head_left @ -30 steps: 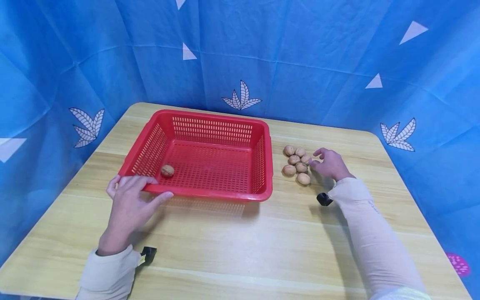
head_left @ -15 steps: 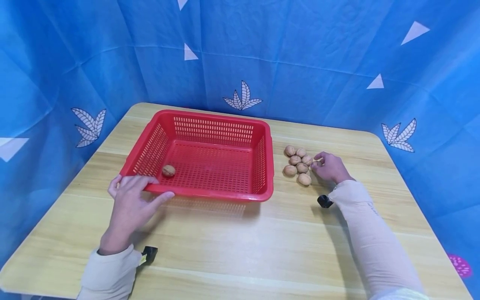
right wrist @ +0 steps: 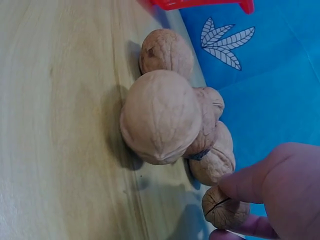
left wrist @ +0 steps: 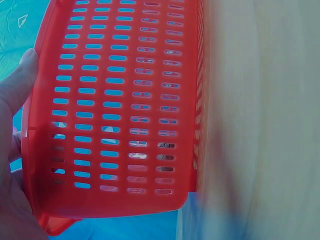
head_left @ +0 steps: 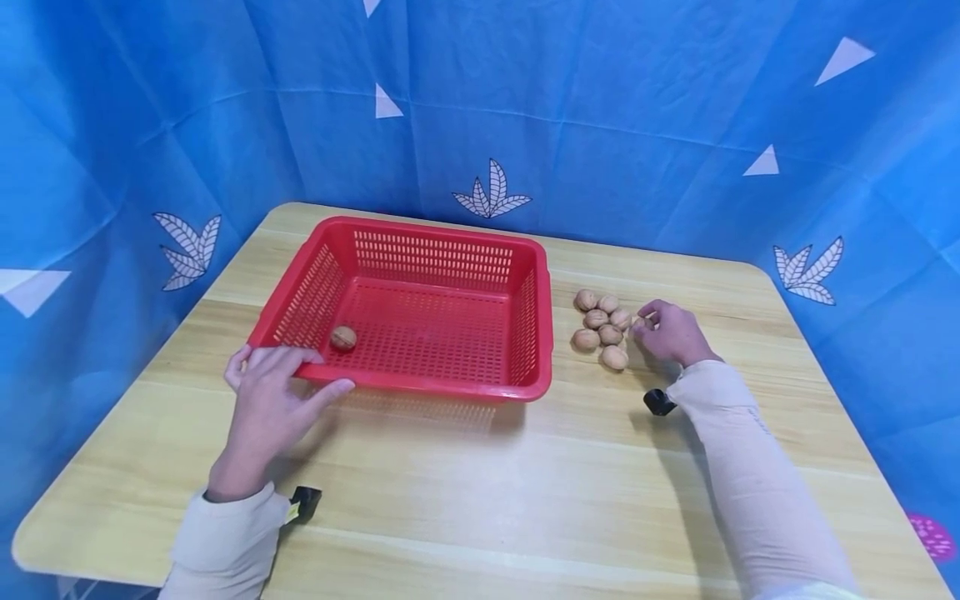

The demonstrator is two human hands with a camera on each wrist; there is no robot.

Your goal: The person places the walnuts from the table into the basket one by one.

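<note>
My left hand (head_left: 273, 408) grips the near-left corner of a red plastic basket (head_left: 435, 385), its thumb along the front rim. One walnut (head_left: 343, 337) lies inside the basket, near that corner. In the left wrist view the basket's slotted wall (left wrist: 115, 115) fills the middle. Right of the basket, my right hand (head_left: 675, 333) pinches a walnut (right wrist: 225, 207) between thumb and fingers, as the right wrist view shows. Several loose walnuts (head_left: 596, 319) cluster on the table just left of that hand; the closest in the right wrist view is a large pale walnut (right wrist: 161, 117).
The light wooden table (head_left: 480, 492) has rounded corners. A blue curtain (head_left: 600, 125) with white leaf and triangle prints hangs behind and at both sides. A black wrist device (head_left: 660, 402) sits at the right cuff, another black device (head_left: 306, 504) at the left.
My right hand has drawn slightly right of the walnut cluster, and a walnut now shows between its fingers. The left hand keeps its grip on the basket. The head view has shifted slightly.
</note>
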